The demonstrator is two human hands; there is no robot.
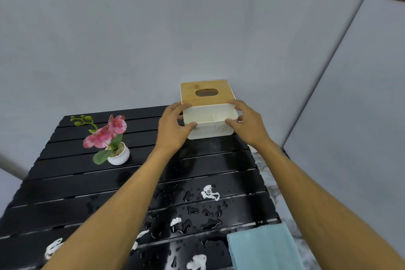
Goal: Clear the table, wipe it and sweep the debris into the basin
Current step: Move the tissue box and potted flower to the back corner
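Note:
A white tissue box (208, 126) with a bamboo lid and an open front compartment stands at the far right of the black slatted table (72, 173). My left hand (173, 127) grips its left side and my right hand (245, 125) grips its right side. Whether the box rests on the table or is lifted off it, I cannot tell. Wet white paper scraps (210, 192) and water drops lie on the near half of the table. A light blue cloth (265, 250) lies folded at the near right corner. No basin is in view.
A small white pot with a pink artificial orchid (114, 147) stands on the left part of the table. Grey walls close in behind and to the right. A marbled floor (263, 166) shows past the table's right edge.

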